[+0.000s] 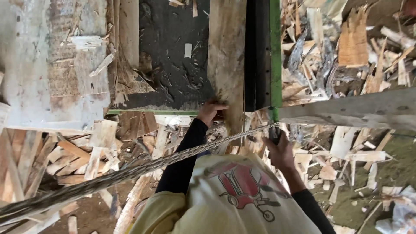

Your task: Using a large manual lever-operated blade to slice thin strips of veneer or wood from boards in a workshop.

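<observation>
Both hands at the near end of a wooden plank on a saw-bench counter.

Left hand (211, 110) is curling its fingers over the near end of the plank (226, 56); right hand (279, 149) is closing around a dark handle (274, 132) just right of the plank's near end, below the green rail (274, 52). The plank is lying flat on the counter (173, 56), long axis running straight away from the person, far end pointing out of view at the top. It is sitting against the dark guide just left of the green rail. Judgement: the plank looks whole, so cutting appears not yet done. A twisted cable (130, 171) is running diagonally from the plank's near end down to the left; wood scraps (346, 143) are littering the floor on both sides of the plank.
</observation>
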